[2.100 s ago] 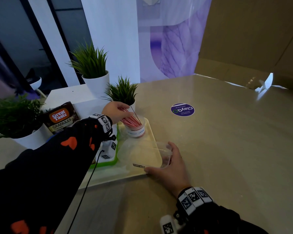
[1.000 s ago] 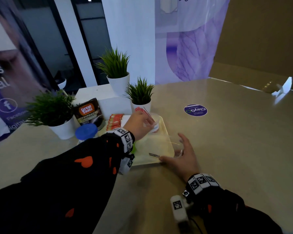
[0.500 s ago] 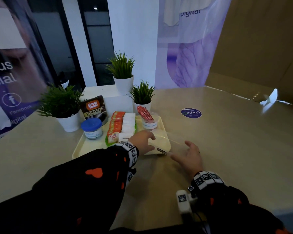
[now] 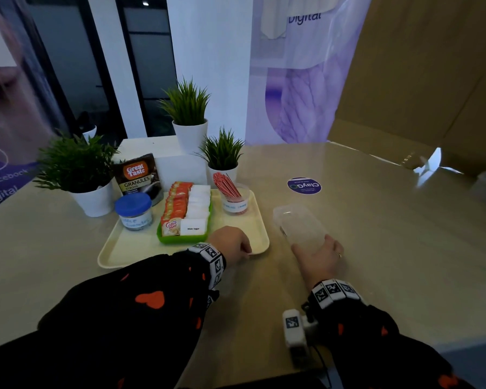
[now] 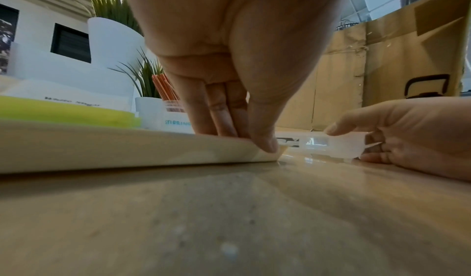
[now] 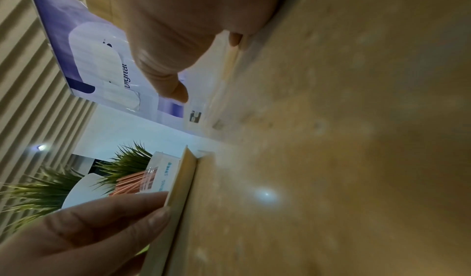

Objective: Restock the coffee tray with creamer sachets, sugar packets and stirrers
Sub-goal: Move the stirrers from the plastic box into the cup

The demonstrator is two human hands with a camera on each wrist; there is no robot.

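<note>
I am pinching the near right corner of the cream tray point(image 4: 118, 248) with my left hand point(image 4: 230, 244), thumb on the rim, while my right hand point(image 4: 319, 254) is curling around the empty clear container point(image 4: 298, 226) just beside it. I am judging it best to slide, not lift, keeping the stirrers point(image 4: 226, 185) upright in their cup. Creamer sachets point(image 4: 176, 204) and sugar packets point(image 4: 198, 203) are sitting in the green bin point(image 4: 180, 239). The beige table point(image 4: 376, 248) is running back to potted plants point(image 4: 222, 153) and a purple banner point(image 4: 303, 80).
</note>
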